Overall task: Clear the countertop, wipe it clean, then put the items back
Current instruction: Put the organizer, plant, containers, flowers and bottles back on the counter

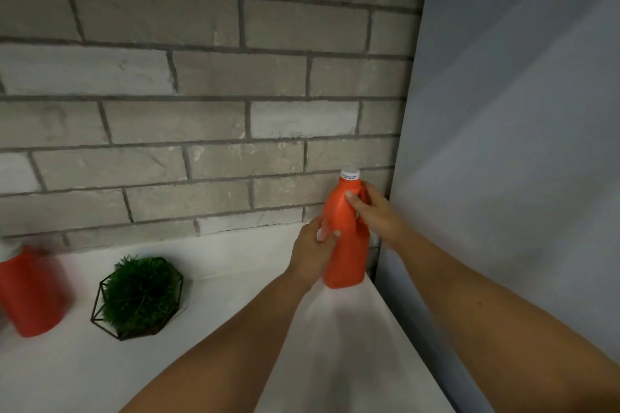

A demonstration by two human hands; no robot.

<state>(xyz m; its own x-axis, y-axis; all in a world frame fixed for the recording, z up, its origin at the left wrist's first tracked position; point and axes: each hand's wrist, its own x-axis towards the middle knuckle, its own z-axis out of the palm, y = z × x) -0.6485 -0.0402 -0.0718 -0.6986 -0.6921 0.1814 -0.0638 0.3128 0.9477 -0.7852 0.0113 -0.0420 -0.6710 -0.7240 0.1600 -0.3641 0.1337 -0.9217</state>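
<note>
An orange bottle (pixel 349 245) with a white cap stands upright on the white countertop (pixel 235 278), in the back right corner against the brick wall. My right hand (pixel 375 211) grips its handle near the neck. My left hand (pixel 312 251) wraps the bottle's left side, thumb across the front. A second orange bottle (pixel 32 292), blurred, stands at the far left edge of the view. Between the two bottles, a green artificial plant (pixel 139 295) sits in a black wire geometric holder.
The grey brick wall (pixel 201 94) runs along the back of the counter. A plain grey wall or panel (pixel 520 144) closes off the right side, right next to the held bottle.
</note>
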